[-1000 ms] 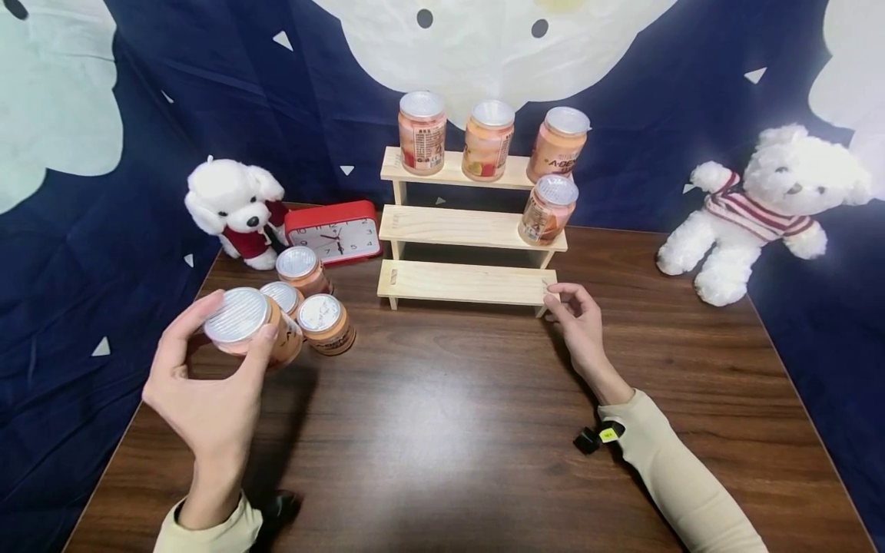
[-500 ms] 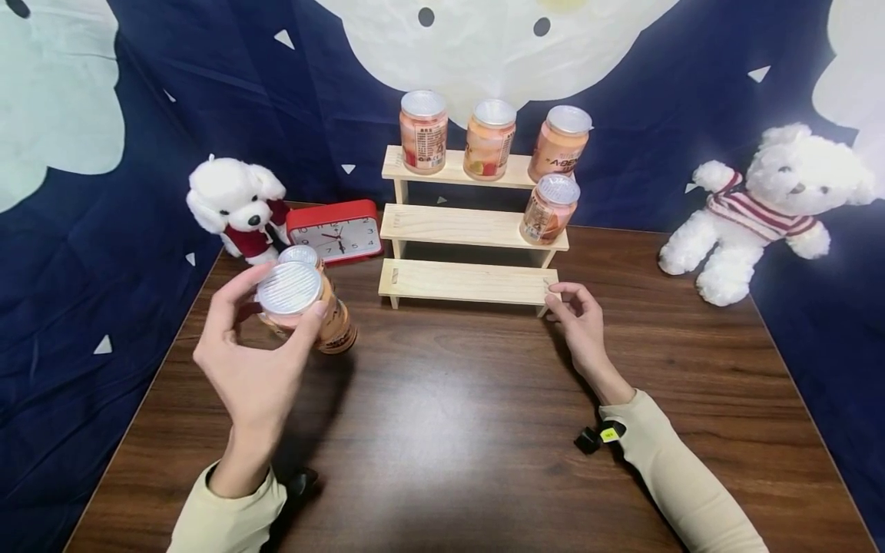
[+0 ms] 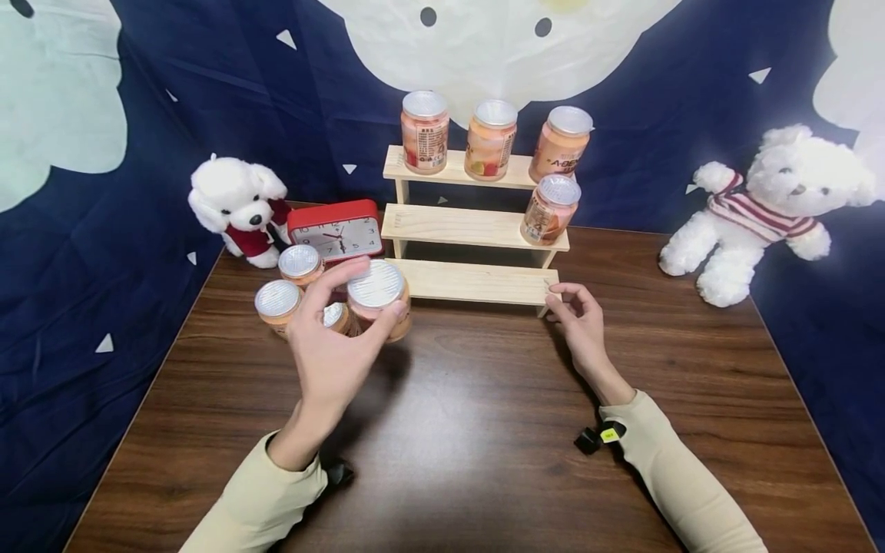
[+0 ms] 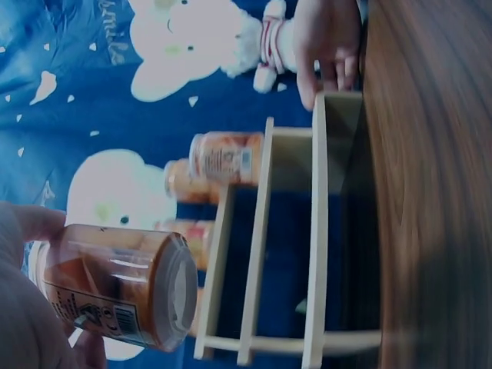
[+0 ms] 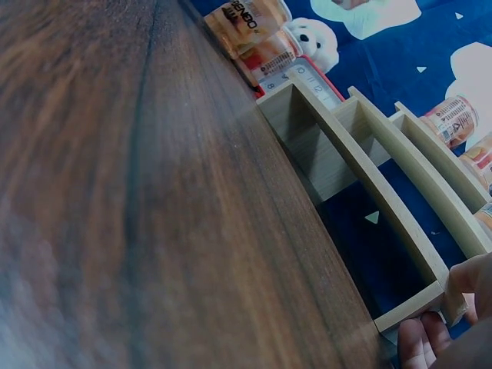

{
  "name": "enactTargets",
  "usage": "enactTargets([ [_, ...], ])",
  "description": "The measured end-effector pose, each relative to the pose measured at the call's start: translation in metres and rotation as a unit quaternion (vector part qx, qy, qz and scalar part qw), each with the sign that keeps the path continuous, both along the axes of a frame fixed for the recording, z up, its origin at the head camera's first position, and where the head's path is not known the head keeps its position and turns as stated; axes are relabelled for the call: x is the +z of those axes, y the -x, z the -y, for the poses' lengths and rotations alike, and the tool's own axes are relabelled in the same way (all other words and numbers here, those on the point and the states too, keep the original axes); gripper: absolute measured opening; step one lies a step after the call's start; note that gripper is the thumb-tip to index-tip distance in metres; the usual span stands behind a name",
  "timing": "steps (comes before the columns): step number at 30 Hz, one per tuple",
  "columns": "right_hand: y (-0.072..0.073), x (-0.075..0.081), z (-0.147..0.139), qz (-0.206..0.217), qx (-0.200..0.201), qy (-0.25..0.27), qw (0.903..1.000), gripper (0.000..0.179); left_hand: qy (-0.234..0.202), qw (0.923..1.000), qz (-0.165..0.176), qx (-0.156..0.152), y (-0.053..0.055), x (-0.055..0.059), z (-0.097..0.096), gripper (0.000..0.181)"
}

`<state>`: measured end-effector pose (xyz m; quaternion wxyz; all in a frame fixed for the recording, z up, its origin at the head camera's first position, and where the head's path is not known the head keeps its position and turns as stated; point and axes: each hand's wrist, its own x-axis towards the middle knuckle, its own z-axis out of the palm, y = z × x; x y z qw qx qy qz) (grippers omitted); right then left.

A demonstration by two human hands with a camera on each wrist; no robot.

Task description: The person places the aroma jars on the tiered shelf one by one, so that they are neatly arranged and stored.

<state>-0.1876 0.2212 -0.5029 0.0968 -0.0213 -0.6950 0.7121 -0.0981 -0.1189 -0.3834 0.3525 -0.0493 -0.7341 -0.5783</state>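
Note:
My left hand [image 3: 330, 355] grips a jar of canned fruit [image 3: 376, 288] with a silver lid, thumb on one side and fingers on the other. The jar is above the table, overlapping the left end of the lowest step in the head view. In the left wrist view the jar [image 4: 115, 284] shows its orange contents and a barcode label. My right hand [image 3: 582, 326] pinches the right end of the lowest step of a three-tier wooden stand [image 3: 470, 283]. Three similar jars [image 3: 492, 142] line the top tier, and one jar [image 3: 549, 211] stands at the right of the middle tier.
Three more jars [image 3: 278, 299] stand on the table behind and left of my left hand, one partly hidden by it. Behind them are a red alarm clock [image 3: 335, 230] and a white plush dog [image 3: 238, 207]. A white teddy bear [image 3: 767, 215] sits at the right.
My left hand has carried its jar rightward, from beside the jars on the table to the stand's left end. My right hand stays at the lowest step.

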Motion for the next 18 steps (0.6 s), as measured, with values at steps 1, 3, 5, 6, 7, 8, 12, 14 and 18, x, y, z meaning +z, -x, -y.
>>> enactTargets([
  [1, 0.0, 0.0, 0.0, -0.001, 0.0, 0.0, 1.0, 0.026, -0.001, 1.0, 0.003, -0.009, 0.001, -0.001, -0.003, 0.053],
  [3, 0.001, 0.0, 0.0, -0.003, 0.0, 0.002, 1.0, 0.026, 0.003, 0.9997, 0.01, -0.02, 0.004, -0.002, -0.008, 0.053],
  [5, 0.002, -0.001, -0.001, -0.004, -0.001, 0.004, 1.0, 0.025, 0.003, 0.9993, 0.015, -0.033, 0.007, -0.004, -0.014, 0.053],
  [6, 0.002, -0.001, -0.001, -0.004, -0.002, 0.005, 1.0, 0.024, -0.001, 0.9991, 0.019, -0.038, 0.009, -0.005, -0.017, 0.054],
  [7, 0.002, -0.001, -0.001, -0.004, -0.002, 0.005, 1.0, 0.023, -0.003, 0.9987, 0.022, -0.046, 0.011, -0.007, -0.019, 0.054],
  [8, 0.002, -0.002, -0.001, -0.003, -0.003, 0.006, 1.0, 0.023, -0.007, 0.9983, 0.025, -0.051, 0.013, -0.009, -0.022, 0.054],
  [12, 0.001, -0.001, -0.001, -0.004, -0.003, 0.004, 1.0, 0.023, -0.029, 0.996, 0.04, -0.075, 0.023, -0.015, -0.032, 0.054],
  [14, 0.0, -0.001, -0.001, -0.004, -0.003, 0.003, 1.0, 0.024, -0.033, 0.9951, 0.051, -0.078, 0.028, -0.017, -0.037, 0.053],
  [18, 0.001, -0.001, 0.0, -0.005, 0.001, 0.002, 1.0, 0.025, -0.025, 0.9948, 0.069, -0.07, 0.037, -0.021, -0.045, 0.052],
])
